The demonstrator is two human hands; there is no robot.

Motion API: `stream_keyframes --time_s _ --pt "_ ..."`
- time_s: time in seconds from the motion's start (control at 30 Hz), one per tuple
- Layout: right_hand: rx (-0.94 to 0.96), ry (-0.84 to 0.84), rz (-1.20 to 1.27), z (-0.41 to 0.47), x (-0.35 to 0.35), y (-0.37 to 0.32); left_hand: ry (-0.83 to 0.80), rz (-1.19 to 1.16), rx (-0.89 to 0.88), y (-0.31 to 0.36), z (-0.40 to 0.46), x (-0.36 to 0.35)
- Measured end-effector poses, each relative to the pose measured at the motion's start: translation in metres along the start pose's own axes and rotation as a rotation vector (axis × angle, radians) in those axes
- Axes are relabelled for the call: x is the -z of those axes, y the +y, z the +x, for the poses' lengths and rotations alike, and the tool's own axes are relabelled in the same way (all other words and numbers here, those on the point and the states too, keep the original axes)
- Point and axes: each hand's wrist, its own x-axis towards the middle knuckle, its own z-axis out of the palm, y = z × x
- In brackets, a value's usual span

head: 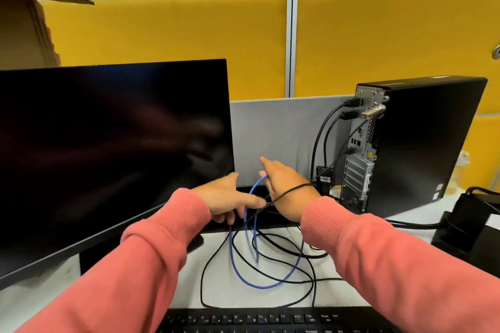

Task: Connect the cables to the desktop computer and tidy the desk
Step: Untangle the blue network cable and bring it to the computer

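Note:
A blue cable (238,267) hangs in loops over the white desk (273,297), tangled with black cables (205,265). My left hand (224,199) grips the blue and black strands with curled fingers, just right of the monitor's lower corner. My right hand (286,189) pinches the upper end of the blue cable, its index finger pointing up and left. One black cable lies across the back of that hand. The black desktop tower (422,143) stands at the right, its rear panel (358,154) facing left with several black cables plugged in.
A large dark monitor (108,157) fills the left side. A black keyboard (270,322) lies at the near edge. A grey divider panel (281,130) stands behind the hands. A black device (465,224) sits at the far right, and a cardboard box (24,30) at the upper left.

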Motion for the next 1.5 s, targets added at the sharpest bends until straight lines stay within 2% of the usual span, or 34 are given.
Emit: stream_keyframes --time_s 0.07,0.17,0.23,0.37,0.5,0.6,0.67,0.73,0.83,0.93,1.07,1.23,1.33,1.5 --pt "0.001 0.004 0.018 -0.002 -0.001 0.005 -0.024 0.153 0.059 -0.008 0.008 -0.001" --pt "0.008 -0.131 -0.008 -0.012 -0.005 0.012 -0.012 0.153 0.111 -0.015 0.015 -0.008" --pt "0.017 -0.257 -0.04 -0.022 -0.007 0.016 0.107 0.176 0.07 -0.014 0.017 -0.008" --pt "0.009 -0.417 0.034 -0.048 0.0 0.024 0.351 0.517 -0.004 -0.017 0.023 -0.002" --pt "-0.19 -0.575 0.333 -0.072 0.017 0.039 0.441 0.63 0.036 -0.025 0.027 -0.01" --pt "-0.284 -0.698 0.288 -0.084 0.047 0.042 0.449 0.618 0.08 -0.032 0.03 -0.016" --pt "-0.288 -0.646 0.191 -0.087 0.063 0.041 0.399 0.4 0.017 -0.033 0.032 -0.013" --pt "-0.271 -0.462 0.204 -0.085 0.072 0.038 0.379 0.163 -0.072 -0.025 0.029 -0.007" --pt "-0.186 -0.195 0.184 -0.073 0.078 0.031 0.486 0.025 -0.215 0.004 0.025 0.013" --pt "-0.103 -0.066 0.103 -0.049 0.07 0.025 0.495 -0.15 -0.275 0.032 0.02 0.036" --pt "-0.14 -0.043 0.038 -0.012 0.04 0.033 0.43 -0.13 -0.348 0.052 0.009 0.052" --pt "-0.154 -0.142 -0.398 0.009 0.011 0.039 0.424 -0.236 -0.453 0.054 -0.001 0.063" --pt "-0.2 -0.208 -0.46 0.016 -0.003 0.039 0.419 -0.267 -0.505 0.051 -0.003 0.073" --pt "-0.196 -0.158 -0.506 0.023 0.002 0.031 0.488 -0.254 -0.534 0.046 0.0 0.086"
